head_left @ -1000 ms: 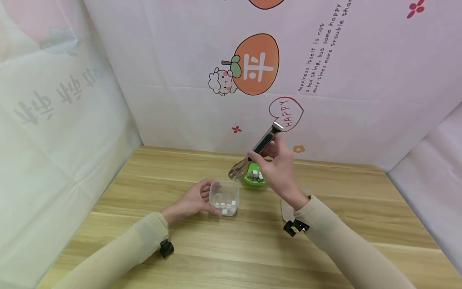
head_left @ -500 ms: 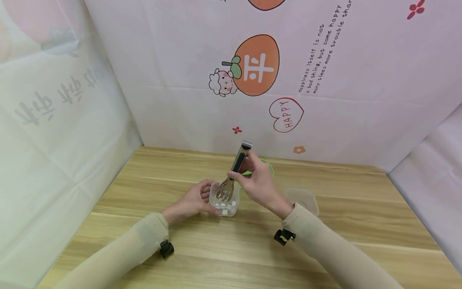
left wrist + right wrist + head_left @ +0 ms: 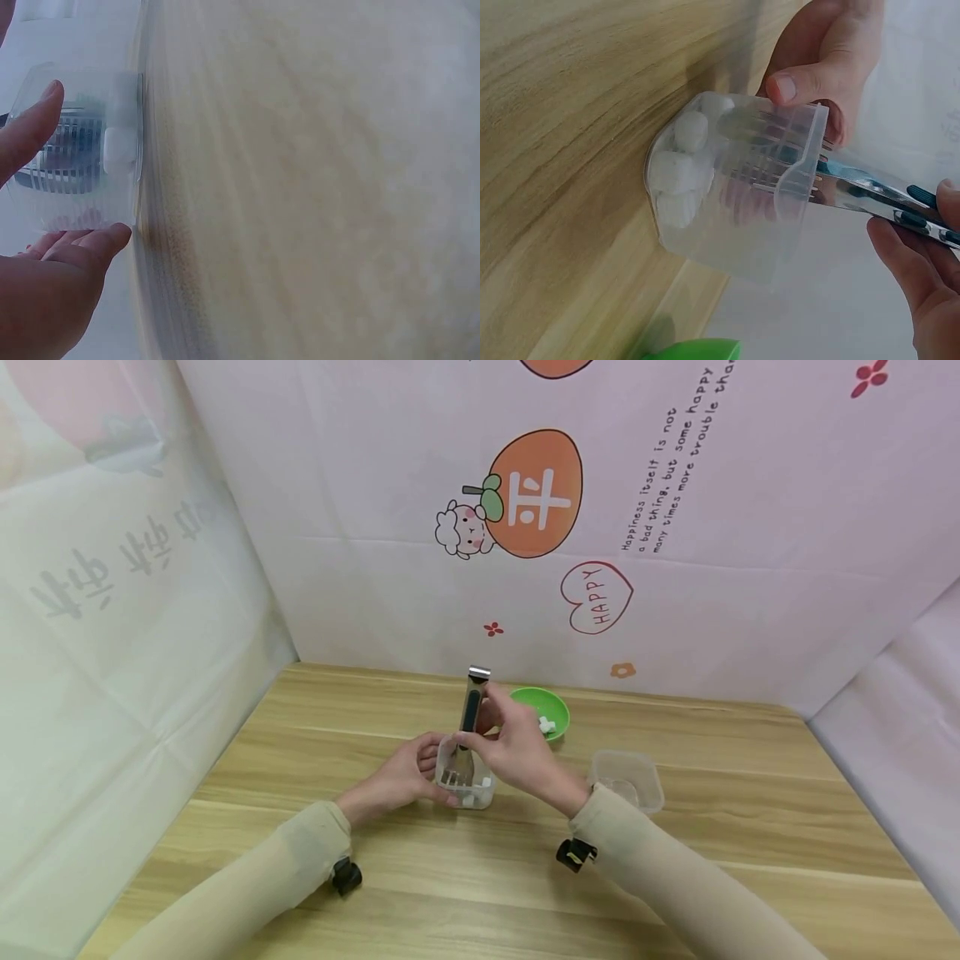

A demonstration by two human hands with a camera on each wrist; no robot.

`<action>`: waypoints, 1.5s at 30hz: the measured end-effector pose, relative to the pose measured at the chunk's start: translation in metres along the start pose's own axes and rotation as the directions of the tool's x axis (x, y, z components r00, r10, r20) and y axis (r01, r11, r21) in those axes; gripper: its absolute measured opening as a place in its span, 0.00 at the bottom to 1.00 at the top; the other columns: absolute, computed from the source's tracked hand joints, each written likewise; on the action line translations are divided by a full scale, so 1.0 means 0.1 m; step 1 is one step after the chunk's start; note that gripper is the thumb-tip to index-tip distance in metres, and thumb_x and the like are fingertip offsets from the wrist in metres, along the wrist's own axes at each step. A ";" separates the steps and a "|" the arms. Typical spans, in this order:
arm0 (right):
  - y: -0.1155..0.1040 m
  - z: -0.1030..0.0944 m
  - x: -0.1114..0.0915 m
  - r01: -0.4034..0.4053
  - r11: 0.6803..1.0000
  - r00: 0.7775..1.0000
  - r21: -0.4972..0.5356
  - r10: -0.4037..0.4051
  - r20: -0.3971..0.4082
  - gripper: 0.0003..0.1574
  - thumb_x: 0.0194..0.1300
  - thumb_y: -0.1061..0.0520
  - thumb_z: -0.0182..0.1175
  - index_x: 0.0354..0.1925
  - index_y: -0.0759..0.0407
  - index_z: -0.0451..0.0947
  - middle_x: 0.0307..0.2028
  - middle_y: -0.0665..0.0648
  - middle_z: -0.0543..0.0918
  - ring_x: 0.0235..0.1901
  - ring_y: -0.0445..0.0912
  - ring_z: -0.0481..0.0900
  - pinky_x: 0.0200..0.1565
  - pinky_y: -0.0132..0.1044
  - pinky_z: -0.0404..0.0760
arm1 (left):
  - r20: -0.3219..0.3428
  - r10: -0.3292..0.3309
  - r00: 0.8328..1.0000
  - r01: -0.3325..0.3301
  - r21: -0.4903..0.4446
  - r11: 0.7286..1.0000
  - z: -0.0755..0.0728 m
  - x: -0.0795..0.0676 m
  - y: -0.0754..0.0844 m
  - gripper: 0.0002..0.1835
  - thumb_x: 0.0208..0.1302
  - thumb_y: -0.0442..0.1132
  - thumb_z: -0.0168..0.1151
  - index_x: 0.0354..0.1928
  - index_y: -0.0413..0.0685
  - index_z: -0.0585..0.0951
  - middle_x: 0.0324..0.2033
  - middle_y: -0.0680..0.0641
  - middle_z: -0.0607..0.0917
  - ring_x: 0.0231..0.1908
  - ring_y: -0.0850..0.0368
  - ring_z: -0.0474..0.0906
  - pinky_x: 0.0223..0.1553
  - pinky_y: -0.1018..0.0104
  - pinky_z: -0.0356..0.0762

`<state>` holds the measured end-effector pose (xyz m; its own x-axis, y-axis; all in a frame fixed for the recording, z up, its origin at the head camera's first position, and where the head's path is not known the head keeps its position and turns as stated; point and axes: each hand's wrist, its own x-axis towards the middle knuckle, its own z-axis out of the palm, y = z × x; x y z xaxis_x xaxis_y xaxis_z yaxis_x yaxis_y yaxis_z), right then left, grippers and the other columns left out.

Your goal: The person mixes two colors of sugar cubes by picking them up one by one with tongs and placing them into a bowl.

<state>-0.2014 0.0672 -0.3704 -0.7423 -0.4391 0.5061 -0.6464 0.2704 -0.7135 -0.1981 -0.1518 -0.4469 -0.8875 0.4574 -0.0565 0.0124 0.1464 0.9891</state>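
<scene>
A clear plastic container (image 3: 739, 225) stands on the wooden table, with several small white lumps (image 3: 673, 171) at its bottom. My left hand (image 3: 396, 782) grips its side; in the left wrist view the thumb lies on one wall and the fingers on another. Metal tongs (image 3: 471, 714) with dark green handle inlays are in my right hand (image 3: 520, 753), pinched between thumb and fingers. Their slotted, fork-like ends point down inside the container, above the lumps in the right wrist view. Whether they touch any lump is hard to tell.
A green bowl (image 3: 561, 708) with white pieces in it sits behind my right hand, partly covered by it. To the right lies a clear, shallow plastic piece (image 3: 641, 772), like a lid. Printed white cloth (image 3: 375, 568) rises behind the table and at both sides.
My right hand has moved left and down with the tongs, from over the green bowl into the container. More of the bowl and the clear lid-like piece now shows. My left hand has stayed put.
</scene>
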 end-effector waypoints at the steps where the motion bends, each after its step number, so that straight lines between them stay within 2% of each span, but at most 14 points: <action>1: 0.00 0.01 0.00 0.002 1.000 1.000 -0.005 -0.002 0.000 0.23 0.64 0.67 0.74 0.51 0.57 0.75 0.32 0.51 0.87 0.29 0.41 0.85 0.31 0.44 0.90 | 0.002 0.001 1.000 -0.001 -0.004 1.000 0.00 0.00 0.00 0.46 0.50 0.25 0.83 0.71 0.39 0.69 0.65 0.41 0.80 0.68 0.45 0.75 0.71 0.53 0.71; 9: 0.01 0.03 0.02 0.013 0.999 1.000 -0.040 -0.014 -0.023 0.21 0.65 0.68 0.73 0.50 0.56 0.75 0.31 0.50 0.88 0.28 0.39 0.85 0.29 0.40 0.87 | 0.002 -0.010 1.000 0.010 0.007 1.000 -0.01 0.01 -0.01 0.47 0.51 0.25 0.82 0.72 0.39 0.68 0.65 0.40 0.79 0.69 0.44 0.74 0.72 0.53 0.70; 14: 0.00 0.03 0.03 -0.012 0.999 1.000 -0.046 0.011 -0.026 0.22 0.64 0.68 0.74 0.50 0.56 0.75 0.31 0.50 0.88 0.28 0.39 0.85 0.30 0.38 0.87 | 0.004 -0.005 1.000 0.004 0.017 1.000 -0.02 0.00 0.00 0.47 0.51 0.26 0.82 0.72 0.37 0.67 0.66 0.39 0.78 0.69 0.42 0.73 0.72 0.53 0.70; 26: 0.00 0.04 0.07 -0.046 0.998 0.999 -0.033 0.046 0.018 0.23 0.66 0.68 0.72 0.54 0.55 0.74 0.32 0.50 0.87 0.29 0.42 0.85 0.30 0.42 0.87 | -0.002 -0.028 1.000 0.028 -0.003 1.000 -0.01 -0.01 0.02 0.48 0.52 0.26 0.82 0.73 0.39 0.67 0.67 0.40 0.78 0.70 0.43 0.72 0.72 0.52 0.70; 32: 0.02 0.02 0.07 -0.060 0.997 0.997 -0.057 0.058 -0.046 0.21 0.65 0.67 0.73 0.51 0.57 0.75 0.31 0.50 0.87 0.29 0.40 0.85 0.30 0.38 0.87 | -0.001 -0.016 1.000 0.016 0.002 1.000 0.00 -0.01 0.01 0.45 0.53 0.26 0.81 0.72 0.39 0.68 0.66 0.40 0.79 0.69 0.43 0.73 0.71 0.52 0.72; 38: 0.07 -0.04 0.09 -0.048 0.997 0.991 -0.064 0.039 -0.128 0.20 0.64 0.66 0.74 0.49 0.59 0.75 0.30 0.51 0.87 0.28 0.41 0.84 0.29 0.38 0.87 | -0.006 -0.011 1.000 0.011 0.014 1.000 -0.01 0.00 0.01 0.47 0.53 0.25 0.81 0.73 0.37 0.66 0.67 0.38 0.77 0.71 0.42 0.71 0.72 0.52 0.70; 45: 0.15 -0.05 0.08 -0.065 0.994 0.990 -0.088 0.053 -0.127 0.21 0.64 0.66 0.75 0.50 0.59 0.75 0.29 0.51 0.87 0.27 0.41 0.84 0.28 0.36 0.86 | 0.003 -0.010 1.000 0.010 0.006 1.000 -0.02 0.00 -0.01 0.48 0.54 0.26 0.81 0.74 0.33 0.64 0.69 0.35 0.75 0.71 0.39 0.70 0.72 0.51 0.71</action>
<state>-0.2183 0.0720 -0.3743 -0.7920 -0.3116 0.5251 -0.6102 0.3726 -0.6992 -0.1989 -0.1535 -0.4481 -0.8862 0.4585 -0.0668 0.0063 0.1561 0.9877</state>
